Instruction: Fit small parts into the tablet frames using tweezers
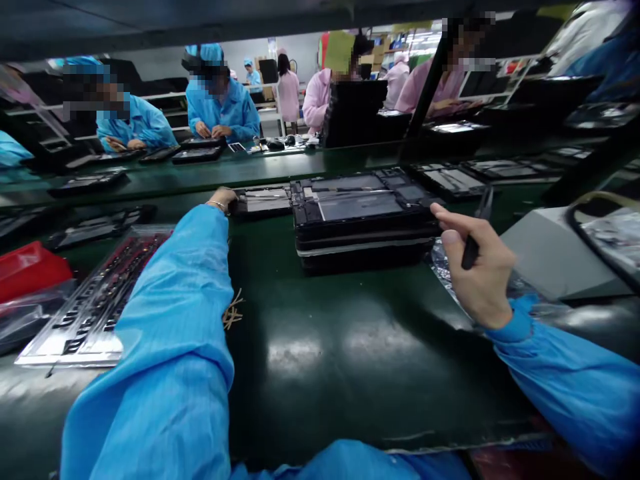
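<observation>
My left hand (223,197) reaches forward to the left end of a flat black device casing (265,201); its fingers are mostly hidden behind the wrist and sleeve. Right of that casing stands a stack of black device casings (365,230), the top one showing grey panels and parts inside. My right hand (477,260) is at the stack's right edge, its fingers curled round dark tweezers (470,252) whose tips point up and away. The index fingertip is close to the stack's corner; whether it touches cannot be made out.
Clear bags of small parts (107,293) and a red bin (33,270) lie left. A grey-white box (563,253) stands right, beside crumpled silvery bags. More casings (450,179) line the bench behind. Several people work across it; a dark beam hangs overhead.
</observation>
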The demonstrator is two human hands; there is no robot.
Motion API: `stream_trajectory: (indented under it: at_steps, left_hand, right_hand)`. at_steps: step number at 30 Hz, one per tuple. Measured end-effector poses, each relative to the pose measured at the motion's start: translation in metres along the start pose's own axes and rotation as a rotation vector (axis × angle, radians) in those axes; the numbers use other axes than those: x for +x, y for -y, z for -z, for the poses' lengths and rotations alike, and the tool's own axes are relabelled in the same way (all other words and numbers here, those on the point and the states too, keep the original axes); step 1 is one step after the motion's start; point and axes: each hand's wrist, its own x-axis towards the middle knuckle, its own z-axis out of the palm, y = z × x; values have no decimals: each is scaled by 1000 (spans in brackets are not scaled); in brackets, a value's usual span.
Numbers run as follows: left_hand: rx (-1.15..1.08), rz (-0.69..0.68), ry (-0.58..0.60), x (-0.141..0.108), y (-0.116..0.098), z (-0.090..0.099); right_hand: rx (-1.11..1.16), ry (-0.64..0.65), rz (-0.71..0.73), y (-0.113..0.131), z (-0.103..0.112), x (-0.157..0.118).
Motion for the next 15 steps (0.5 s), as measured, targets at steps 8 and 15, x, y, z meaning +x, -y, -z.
stream_trajectory:
  at_steps: [8,15]
  left_hand:
    - [117,-97,36,-20,-25,8]
    - [-116,-408,336,-121,-70,-1]
  right_hand:
    - [53,73,88,-2,-12,-8]
    - [133,94,81,-3,-16,-11]
